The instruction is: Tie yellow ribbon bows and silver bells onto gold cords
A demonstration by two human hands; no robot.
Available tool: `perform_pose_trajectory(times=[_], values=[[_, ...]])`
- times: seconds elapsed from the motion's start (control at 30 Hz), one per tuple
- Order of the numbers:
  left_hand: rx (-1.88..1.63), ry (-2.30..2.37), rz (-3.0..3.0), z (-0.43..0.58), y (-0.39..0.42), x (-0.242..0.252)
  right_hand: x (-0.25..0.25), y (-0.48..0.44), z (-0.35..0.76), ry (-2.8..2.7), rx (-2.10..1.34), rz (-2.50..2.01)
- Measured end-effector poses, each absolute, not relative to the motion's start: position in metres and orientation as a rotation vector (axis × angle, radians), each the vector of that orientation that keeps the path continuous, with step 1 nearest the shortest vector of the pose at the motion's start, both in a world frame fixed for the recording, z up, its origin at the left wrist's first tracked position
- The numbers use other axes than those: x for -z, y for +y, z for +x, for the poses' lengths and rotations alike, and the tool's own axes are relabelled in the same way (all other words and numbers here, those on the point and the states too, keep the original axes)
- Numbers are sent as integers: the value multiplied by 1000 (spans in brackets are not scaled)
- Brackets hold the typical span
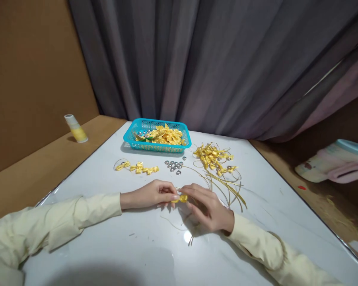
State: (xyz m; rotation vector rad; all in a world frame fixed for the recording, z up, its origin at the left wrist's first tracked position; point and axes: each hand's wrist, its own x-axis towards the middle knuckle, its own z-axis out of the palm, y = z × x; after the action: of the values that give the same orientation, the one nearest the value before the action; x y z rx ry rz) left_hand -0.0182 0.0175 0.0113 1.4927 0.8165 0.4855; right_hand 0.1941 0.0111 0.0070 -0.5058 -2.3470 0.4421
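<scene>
A small yellow satin ribbon bow [183, 198] is held just above the white table, in front of me. My left hand [153, 194] pinches its left side between thumb and fingers. From the right, my right hand [209, 208] closes thumb and fingertips around the other loop. Fingers hide part of the bow. Just beyond my hands lies a cluster of small silver bells [173, 166]. Several loose yellow bows [139, 168] lie in a row beyond my left hand. Thin gold cords [226, 186] spread out beyond my right hand.
A blue plastic basket [128, 139] at the back holds yellow bows and silver pieces. Right of it is a heap of yellow bows on cords [213, 157]. A white-and-yellow tube [76, 129] stands on the left ledge. A grey curtain [173, 59] hangs behind the table.
</scene>
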Motion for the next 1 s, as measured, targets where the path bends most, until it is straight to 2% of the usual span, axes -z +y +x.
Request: perform_pose_trajectory(times=[0.23, 0.4, 0.5, 0.63, 0.87, 1.0], values=[[-540, 883, 1551, -20, 15, -8, -13, 8, 185, -2157, -1048, -1014], [-550, 852, 1582, -19, 16, -9, -8, 9, 184, -1938, -1318, -1075], [-557, 861, 1710, -20, 15, -7, -7, 10, 184, -1856, -1357, -1041], [-681, 840, 2128, -23, 12, 1, -5, 9, 183, -1936, -1136, -967], [-994, 378, 2930, -34, 18, 7, 5, 1, 185, -2167, -343, -547], [-932, 249, 3059, -37, 22, -4, 8, 0, 189, -2229, -59, -485]])
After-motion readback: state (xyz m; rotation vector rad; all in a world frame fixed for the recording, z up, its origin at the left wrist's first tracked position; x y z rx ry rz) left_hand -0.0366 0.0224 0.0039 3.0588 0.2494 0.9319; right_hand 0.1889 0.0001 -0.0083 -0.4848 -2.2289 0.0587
